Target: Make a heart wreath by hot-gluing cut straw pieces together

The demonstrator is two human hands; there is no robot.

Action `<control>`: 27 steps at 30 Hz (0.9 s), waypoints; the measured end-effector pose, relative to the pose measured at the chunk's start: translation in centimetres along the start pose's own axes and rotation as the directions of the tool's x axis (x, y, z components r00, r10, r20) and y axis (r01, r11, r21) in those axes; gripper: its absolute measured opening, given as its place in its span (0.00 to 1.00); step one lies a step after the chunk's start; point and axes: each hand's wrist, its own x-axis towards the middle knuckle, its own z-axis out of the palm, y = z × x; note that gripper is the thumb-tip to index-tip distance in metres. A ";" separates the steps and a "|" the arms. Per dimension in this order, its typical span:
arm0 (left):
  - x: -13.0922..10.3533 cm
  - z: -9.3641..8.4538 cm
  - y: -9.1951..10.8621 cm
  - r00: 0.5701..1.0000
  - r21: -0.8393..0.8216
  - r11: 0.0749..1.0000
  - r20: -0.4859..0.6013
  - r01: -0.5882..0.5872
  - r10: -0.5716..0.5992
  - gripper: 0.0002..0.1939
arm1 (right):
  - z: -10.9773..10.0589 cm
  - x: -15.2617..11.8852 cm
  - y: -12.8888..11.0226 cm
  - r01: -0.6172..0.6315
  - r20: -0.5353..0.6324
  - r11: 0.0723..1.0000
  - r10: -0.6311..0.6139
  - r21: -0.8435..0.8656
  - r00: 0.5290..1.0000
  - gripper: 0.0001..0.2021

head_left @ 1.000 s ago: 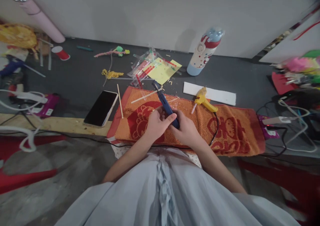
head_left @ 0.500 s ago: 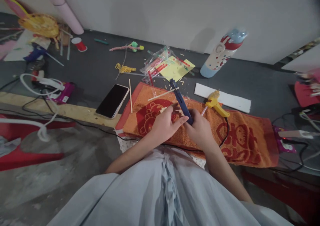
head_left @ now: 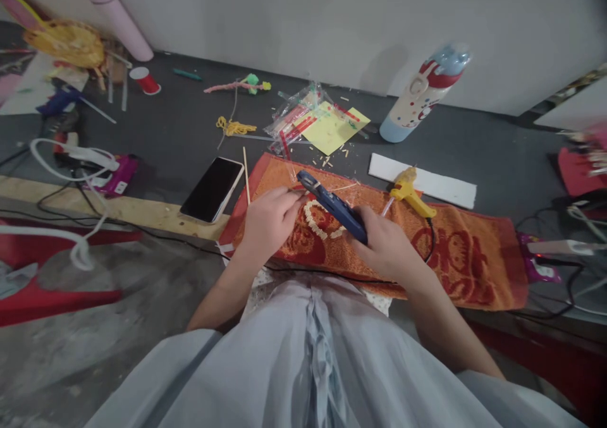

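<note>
My right hand [head_left: 379, 238] is closed around a dark blue handheld tool [head_left: 334, 208], whose tip points up and left. My left hand [head_left: 271, 220] has its fingers closed near that tip, at the left end of a thin pale stick [head_left: 344, 188]; the fingertips' grip is partly hidden. Between the hands, a curved chain of small cream pieces [head_left: 313, 222] lies on the orange and red towel [head_left: 455, 270], partly covered by the tool. Right of my right hand, a yellow glue gun [head_left: 410, 197] rests across a white strip [head_left: 446, 186].
A phone [head_left: 213, 189] and another thin stick [head_left: 246, 175] lie left. Behind are yellow paper [head_left: 332, 128], plastic wrap, small cut bits and a bottle [head_left: 417, 102]. A red spool [head_left: 145, 80] stands back left. Black cords run along the front edge.
My left hand has moved left, away from my right hand. The blue tool has tilted further left and its tip has come lower over the towel. More of the cream chain shows.
</note>
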 end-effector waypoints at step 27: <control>0.6 0.0 -0.2 0.966 -0.732 0.633 0.156 0.254 -0.207 0.13 | -2.1 2.2 1.7 0.249 0.004 0.955 -0.253 0.164 0.967 0.25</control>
